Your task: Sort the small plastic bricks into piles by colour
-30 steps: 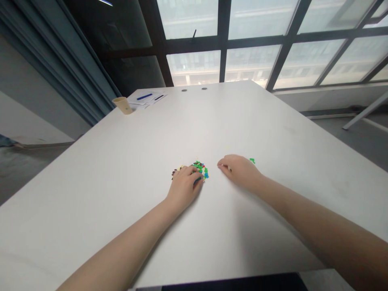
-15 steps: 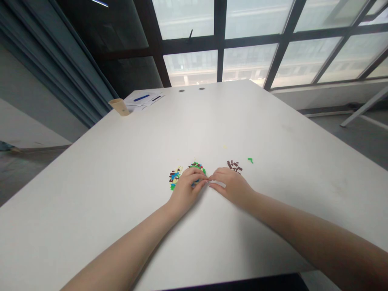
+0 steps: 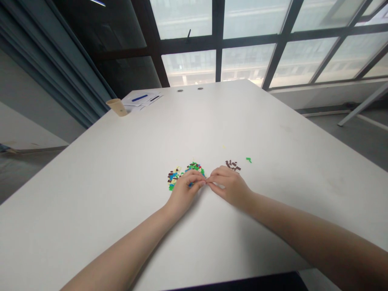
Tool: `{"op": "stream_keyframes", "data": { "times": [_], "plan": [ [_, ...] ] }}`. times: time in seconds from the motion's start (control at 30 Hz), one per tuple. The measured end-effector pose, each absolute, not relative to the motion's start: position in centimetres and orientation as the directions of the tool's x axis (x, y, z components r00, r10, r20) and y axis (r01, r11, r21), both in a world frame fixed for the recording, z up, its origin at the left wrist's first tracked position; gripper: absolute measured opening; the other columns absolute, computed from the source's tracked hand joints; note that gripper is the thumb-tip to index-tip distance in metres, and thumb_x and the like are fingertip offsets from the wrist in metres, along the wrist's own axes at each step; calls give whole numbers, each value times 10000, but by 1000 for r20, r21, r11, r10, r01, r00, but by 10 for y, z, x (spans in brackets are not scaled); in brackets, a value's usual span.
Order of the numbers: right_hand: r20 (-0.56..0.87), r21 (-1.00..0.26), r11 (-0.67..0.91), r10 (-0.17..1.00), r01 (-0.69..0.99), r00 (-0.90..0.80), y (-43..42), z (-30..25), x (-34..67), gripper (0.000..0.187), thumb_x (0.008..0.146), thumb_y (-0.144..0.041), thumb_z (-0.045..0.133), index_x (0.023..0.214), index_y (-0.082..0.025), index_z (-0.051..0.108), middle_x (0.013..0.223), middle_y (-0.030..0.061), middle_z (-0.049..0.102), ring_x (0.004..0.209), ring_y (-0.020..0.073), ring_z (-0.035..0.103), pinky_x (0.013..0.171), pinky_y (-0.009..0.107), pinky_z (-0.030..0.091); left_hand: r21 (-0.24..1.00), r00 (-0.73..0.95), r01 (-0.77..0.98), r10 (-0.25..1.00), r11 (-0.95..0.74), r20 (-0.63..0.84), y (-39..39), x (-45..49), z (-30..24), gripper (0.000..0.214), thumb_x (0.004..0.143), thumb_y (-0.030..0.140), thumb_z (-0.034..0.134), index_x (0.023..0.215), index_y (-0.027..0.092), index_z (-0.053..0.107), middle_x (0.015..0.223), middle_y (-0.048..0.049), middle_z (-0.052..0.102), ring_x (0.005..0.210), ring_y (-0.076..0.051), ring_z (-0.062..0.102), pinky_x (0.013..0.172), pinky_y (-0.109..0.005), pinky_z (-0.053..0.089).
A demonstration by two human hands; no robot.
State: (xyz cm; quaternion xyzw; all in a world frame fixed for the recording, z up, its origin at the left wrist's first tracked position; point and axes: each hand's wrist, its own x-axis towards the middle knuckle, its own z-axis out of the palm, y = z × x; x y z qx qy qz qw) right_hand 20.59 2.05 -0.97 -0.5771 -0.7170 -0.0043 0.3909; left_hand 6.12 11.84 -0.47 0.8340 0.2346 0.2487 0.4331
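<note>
A heap of tiny coloured pieces [image 3: 182,171], green, blue, brown and yellow, lies on the white table [image 3: 121,161]. My left hand [image 3: 184,192] rests on the near edge of the heap with its fingers curled, pinched over small pieces. My right hand [image 3: 228,186] lies just right of it, fingertips pinched and touching the left hand's fingertips. A small cluster of brown pieces [image 3: 233,165] sits behind my right hand. One green piece [image 3: 249,160] lies alone further right.
A paper cup [image 3: 117,107] stands at the table's far left corner beside papers with a blue pen [image 3: 141,98]. Two round cable holes [image 3: 189,89] sit near the far edge. Windows and a dark curtain lie behind.
My right hand moved left from the brown cluster, uncovering it, and met my left hand's fingertips. My left hand pulled slightly back over the heap.
</note>
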Motion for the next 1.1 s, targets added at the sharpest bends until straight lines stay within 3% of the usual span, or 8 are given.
{"op": "stream_keyframes", "data": {
  "times": [0.1,0.2,0.3,0.4,0.8,1.0,1.1],
  "plan": [
    [501,-454,287,865,844,-25,25,-1,214,123,803,-169,510,808,-174,633,813,38,620,812,140,532,760,254,415,814,762,200,609,-545,221,119,61,-5,116,792,207,548,773,195,663,874,-42,598,858,-160,557,799,-316,441],
    [417,-394,138,908,909,43,34,9,251,141,796,-163,494,788,-172,634,832,47,619,814,146,536,772,261,399,762,762,233,600,-605,244,119,60,-3,120,794,216,551,829,207,666,911,-48,598,903,-175,544,833,-345,431],
    [285,-223,-158,933,962,219,44,13,305,177,804,-179,470,805,-166,646,860,66,623,837,171,532,747,280,375,717,785,246,569,-652,247,119,59,-3,117,792,212,556,840,210,662,923,-51,598,916,-180,537,841,-352,429],
    [159,-73,-299,938,952,307,49,7,346,183,800,-202,477,791,-187,659,853,57,629,829,176,530,680,273,350,686,808,250,538,-683,241,119,59,-4,117,791,218,563,865,211,655,949,-52,593,936,-181,528,853,-353,420],
    [202,-54,-336,918,940,340,47,-12,361,237,831,-207,442,876,-211,674,901,43,628,850,177,541,679,276,344,593,813,268,508,-760,284,121,57,-3,139,815,244,533,898,212,639,952,-53,592,930,-182,524,840,-344,420],
    [249,-86,-334,905,939,344,39,3,349,266,847,-242,417,908,-185,669,883,63,632,838,189,542,694,282,356,306,768,435,526,-847,365,145,45,3,226,814,144,448,922,196,639,968,-78,585,875,-213,515,776,-376,425],
    [275,-157,-215,928,964,252,31,17,314,251,849,-230,413,877,-164,654,838,67,627,816,173,539,711,268,358,256,775,481,543,-839,324,152,42,4,214,796,137,454,869,196,646,909,-69,592,828,-210,522,737,-362,432]
  ]
}}
